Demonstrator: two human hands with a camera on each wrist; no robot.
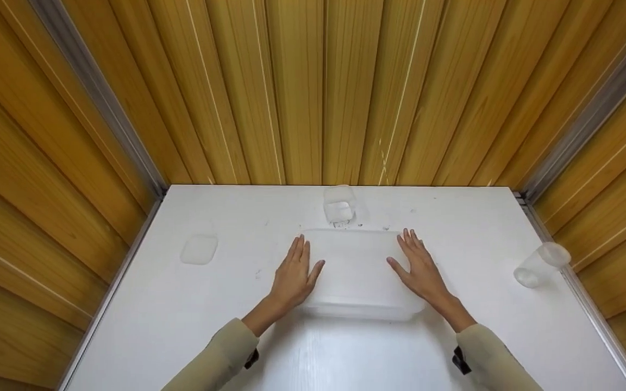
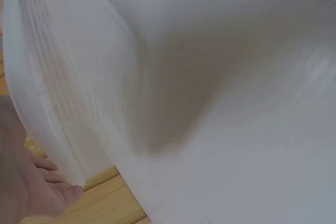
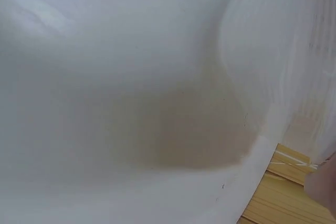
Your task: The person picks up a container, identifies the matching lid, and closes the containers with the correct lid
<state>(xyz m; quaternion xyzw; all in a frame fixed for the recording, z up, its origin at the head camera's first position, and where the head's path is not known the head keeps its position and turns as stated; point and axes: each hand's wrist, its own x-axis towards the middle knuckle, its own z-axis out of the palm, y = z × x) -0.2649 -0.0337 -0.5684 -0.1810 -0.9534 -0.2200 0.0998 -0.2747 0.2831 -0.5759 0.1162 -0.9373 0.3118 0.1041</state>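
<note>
A translucent white box (image 1: 354,266) sits on the white worktop (image 1: 155,326), between the person's two hands. The left hand (image 1: 294,274) lies along its left side and the right hand (image 1: 421,271) along its right, fingers straight and thumbs angled inward over the top. Neither hand curls round anything; the contact looks like flat palms and fingers against the sides, probably because the box is too broad for a one-handed hold and an even touch from both sides steadies it squarely. The wrist views show its side wall finely ribbed, which may help against slipping. Whether the pale upper face is a lid or an upturned base, I cannot tell.

Just behind the box stands a small clear container (image 1: 339,203), near its far edge. To the left of the box, well apart, lies a flat, pale rounded-square piece (image 1: 199,249), possibly a lid. Well to the right of the box is a clear cup (image 1: 542,263), close to the worktop's edge; its lean may only be the wide lens. These three sit outside the reach of the hands, perhaps so that the box has room around it. Wood-plank walls (image 1: 324,92) rise beyond the box.
</note>
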